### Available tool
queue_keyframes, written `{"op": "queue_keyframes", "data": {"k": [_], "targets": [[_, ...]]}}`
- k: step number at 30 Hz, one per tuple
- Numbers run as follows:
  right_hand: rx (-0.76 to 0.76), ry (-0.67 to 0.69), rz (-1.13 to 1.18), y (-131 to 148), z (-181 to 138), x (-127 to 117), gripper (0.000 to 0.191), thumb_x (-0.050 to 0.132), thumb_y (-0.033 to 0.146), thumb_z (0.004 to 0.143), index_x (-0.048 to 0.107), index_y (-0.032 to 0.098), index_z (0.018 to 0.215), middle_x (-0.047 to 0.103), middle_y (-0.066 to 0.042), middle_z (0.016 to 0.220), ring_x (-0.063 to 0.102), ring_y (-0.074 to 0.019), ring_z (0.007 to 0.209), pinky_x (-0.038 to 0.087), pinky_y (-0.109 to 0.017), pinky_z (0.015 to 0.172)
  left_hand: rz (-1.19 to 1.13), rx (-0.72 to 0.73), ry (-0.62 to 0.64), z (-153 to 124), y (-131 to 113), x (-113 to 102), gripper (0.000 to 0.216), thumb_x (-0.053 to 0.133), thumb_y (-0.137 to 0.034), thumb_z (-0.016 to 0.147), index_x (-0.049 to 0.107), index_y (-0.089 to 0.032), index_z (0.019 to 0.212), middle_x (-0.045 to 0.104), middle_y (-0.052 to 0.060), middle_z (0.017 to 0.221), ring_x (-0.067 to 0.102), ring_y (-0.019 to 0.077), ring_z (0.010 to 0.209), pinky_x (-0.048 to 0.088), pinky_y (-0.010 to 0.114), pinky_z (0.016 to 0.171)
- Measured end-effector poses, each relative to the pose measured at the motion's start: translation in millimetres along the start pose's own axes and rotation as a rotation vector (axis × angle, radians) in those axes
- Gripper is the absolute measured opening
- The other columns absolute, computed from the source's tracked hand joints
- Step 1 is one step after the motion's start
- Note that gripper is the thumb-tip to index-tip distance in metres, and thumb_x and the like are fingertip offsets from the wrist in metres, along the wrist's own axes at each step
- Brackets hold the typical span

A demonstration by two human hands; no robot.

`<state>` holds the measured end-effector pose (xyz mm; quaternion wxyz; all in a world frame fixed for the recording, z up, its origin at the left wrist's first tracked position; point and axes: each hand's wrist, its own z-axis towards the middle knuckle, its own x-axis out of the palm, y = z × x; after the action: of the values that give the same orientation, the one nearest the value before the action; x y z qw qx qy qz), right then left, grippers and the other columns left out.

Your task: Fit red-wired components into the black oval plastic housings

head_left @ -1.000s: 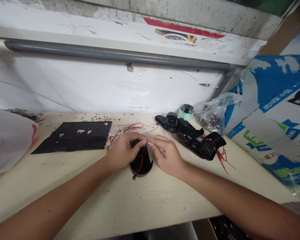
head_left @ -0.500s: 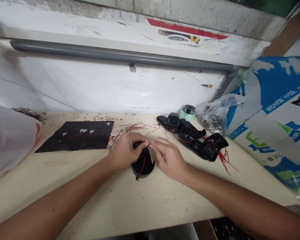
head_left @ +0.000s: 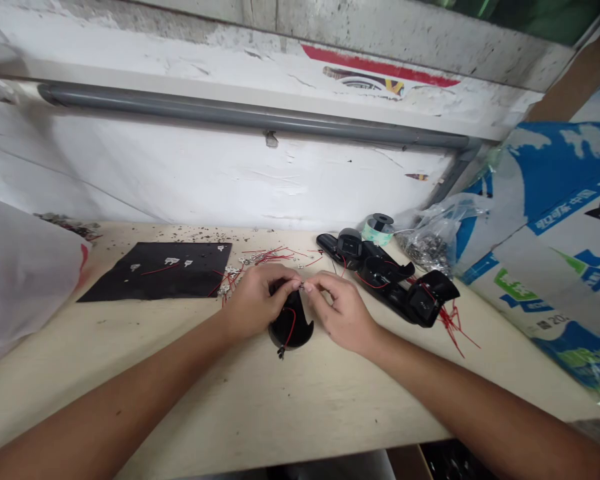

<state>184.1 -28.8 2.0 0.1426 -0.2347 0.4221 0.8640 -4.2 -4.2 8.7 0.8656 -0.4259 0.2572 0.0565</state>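
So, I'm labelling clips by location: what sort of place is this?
Probably a small assembly workshop, going by the curved black plastic pieces, the bunch of thin red wires and the clear plastic bag of small shiny parts.

One left hand (head_left: pixel 257 303), one right hand (head_left: pixel 344 312), one small part (head_left: pixel 302 287), one black shell (head_left: pixel 284 329)
One black sheet (head_left: pixel 155 285), one tape roll (head_left: pixel 377 235), one carton (head_left: pixel 555 267), two bags (head_left: pixel 25 280); at least three black cases (head_left: pixel 424 307); red wires (head_left: pixel 450 325) too many to count.
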Motion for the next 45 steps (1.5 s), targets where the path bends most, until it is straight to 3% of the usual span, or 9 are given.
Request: {"op": "queue_keyframes", "data": {"k": [4, 7, 10, 16, 19, 22, 27, 38, 45], "targets": [[0.033, -0.073, -0.028, -8.4, 2.0, -4.1, 0.009, 0.053, 0.02, 0.092, 0.062, 0.019, 0.093, 0.064, -0.004, 0.085, 0.059, -0.0187, 0.079, 0.045, -0.033, 0.074, -0.088, -0.058, -0.025, -0.5, -0.9, 1.6, 0.015, 0.061, -0.023, 0.092, 0.074, -0.016, 0.089, 0.076, 0.006, 0.09, 0.069, 0.0179, 0.084, 0.054, 0.031, 0.077], [0.018, 0.002, -0.161, -11.3, 1.5, -6.3, 0.024, 0.055, 0.014, 0.083, 0.062, 0.019, 0.106, 0.063, -0.005, 0.095, 0.059, -0.0224, 0.093, 0.043, -0.039, 0.086, -0.143, -0.095, -0.04, -0.5, -1.8, 2.6, 0.014, 0.064, -0.024, 0.09, 0.075, -0.015, 0.092, 0.077, 0.008, 0.094, 0.071, 0.02, 0.089, 0.056, 0.034, 0.083], [0.043, 0.056, -0.25, -8.6, 0.5, -6.5, 0.033, 0.058, 0.02, 0.085, 0.06, 0.019, 0.118, 0.063, -0.007, 0.105, 0.057, -0.026, 0.105, 0.037, -0.046, 0.097, -0.176, -0.094, -0.055, -0.4, -1.4, 3.1, 0.014, 0.066, -0.024, 0.088, 0.075, -0.015, 0.093, 0.078, 0.009, 0.096, 0.072, 0.021, 0.091, 0.058, 0.035, 0.085], [0.167, 0.188, -0.351, 0.5, 0.2, -5.7, 0.044, 0.063, 0.031, 0.085, 0.057, 0.023, 0.128, 0.065, -0.006, 0.105, 0.053, -0.0292, 0.107, 0.034, -0.047, 0.092, -0.188, -0.071, -0.065, -0.7, 1.8, 3.8, 0.013, 0.066, -0.023, 0.088, 0.076, -0.016, 0.092, 0.078, 0.009, 0.097, 0.073, 0.021, 0.092, 0.059, 0.034, 0.085], [0.18, 0.215, -0.361, 1.6, 1.4, -4.9, 0.044, 0.065, 0.026, 0.08, 0.06, 0.025, 0.124, 0.066, -0.003, 0.096, 0.054, -0.0286, 0.103, 0.033, -0.048, 0.091, -0.205, -0.071, -0.059, -0.5, 0.1, 3.7, 0.013, 0.066, -0.022, 0.088, 0.076, -0.016, 0.094, 0.077, 0.01, 0.098, 0.072, 0.0213, 0.094, 0.06, 0.036, 0.087], [0.193, 0.167, -0.26, -1.3, 2.5, -3.8, 0.047, 0.062, 0.017, 0.075, 0.061, 0.024, 0.122, 0.065, 0.0, 0.085, 0.058, -0.0228, 0.089, 0.037, -0.044, 0.089, -0.22, -0.042, -0.072, -0.1, -2.8, 3.5, 0.017, 0.065, -0.021, 0.088, 0.074, -0.015, 0.101, 0.076, 0.01, 0.1, 0.072, 0.0207, 0.093, 0.06, 0.037, 0.087], [0.289, -0.005, 0.099, -9.8, 3.3, -3.7, 0.057, 0.056, 0.019, 0.079, 0.051, 0.016, 0.136, 0.06, 0.0, 0.084, 0.056, -0.0132, 0.062, 0.045, -0.029, 0.061, -0.126, 0.053, -0.109, -0.5, -1.0, 3.0, 0.018, 0.062, -0.019, 0.091, 0.075, -0.017, 0.104, 0.075, 0.011, 0.101, 0.071, 0.0212, 0.095, 0.059, 0.039, 0.088], [0.367, -0.105, 0.314, -7.1, 7.0, -3.6, 0.051, 0.056, 0.022, 0.075, 0.055, 0.017, 0.126, 0.054, 0.002, 0.082, 0.055, -0.0111, 0.06, 0.045, -0.027, 0.055, -0.166, -0.037, -0.08, -0.2, -9.4, -0.4, 0.018, 0.064, -0.027, 0.092, 0.078, -0.019, 0.101, 0.077, 0.009, 0.106, 0.071, 0.0224, 0.103, 0.056, 0.04, 0.097], [0.359, -0.098, 0.312, -8.9, 7.4, -2.7, 0.051, 0.058, 0.025, 0.074, 0.057, 0.016, 0.124, 0.053, 0.003, 0.08, 0.053, -0.0111, 0.061, 0.044, -0.026, 0.055, -0.237, -0.095, -0.063, 0.8, -4.4, 0.8, 0.015, 0.074, -0.028, 0.085, 0.08, -0.019, 0.095, 0.079, 0.008, 0.096, 0.073, 0.0218, 0.09, 0.06, 0.035, 0.082]]}}
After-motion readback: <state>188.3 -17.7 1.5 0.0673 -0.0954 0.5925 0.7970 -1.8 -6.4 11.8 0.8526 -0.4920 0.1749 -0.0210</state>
